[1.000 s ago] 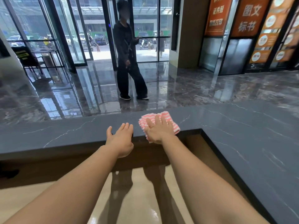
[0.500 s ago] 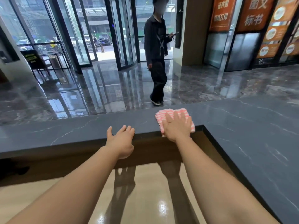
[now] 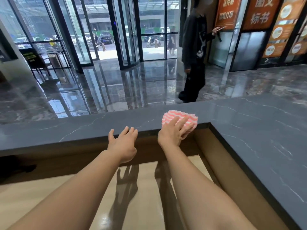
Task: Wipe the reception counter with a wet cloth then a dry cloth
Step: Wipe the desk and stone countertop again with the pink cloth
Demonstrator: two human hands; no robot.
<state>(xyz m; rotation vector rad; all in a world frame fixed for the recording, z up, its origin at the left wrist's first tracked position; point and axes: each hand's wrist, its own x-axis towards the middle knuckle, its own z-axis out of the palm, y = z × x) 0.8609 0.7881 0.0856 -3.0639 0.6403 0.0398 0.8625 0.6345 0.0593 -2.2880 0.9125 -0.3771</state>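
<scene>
1. Count: one reception counter, dark grey stone with pale veining, L-shaped, with one inner corner. One cloth, pink-and-white striped. Two bare hands. No second cloth is in view.
2. Cloth position: it lies on the counter top at the near edge, just left of the inner corner. It is bunched rather than spread flat.
3. Right hand: palm down on the cloth, forearm extended and angled toward the corner. The fingers are straight and slightly spread, pressing flat on the fabric and not curled round it. The far part of the cloth shows beyond the fingertips.
4. Left hand: palm down, just left of the right hand and apart from the cloth. The fingers are straight and close together, the thumb is spread, and the tips reach the counter's near edge. It holds nothing.
5. Below the counter: one lower beige desk surface, glossy, showing the shadows of both arms.
6. Beyond the counter's far edge: one person in dark clothing on the polished lobby floor, holding a flat object in one raised hand.
</scene>
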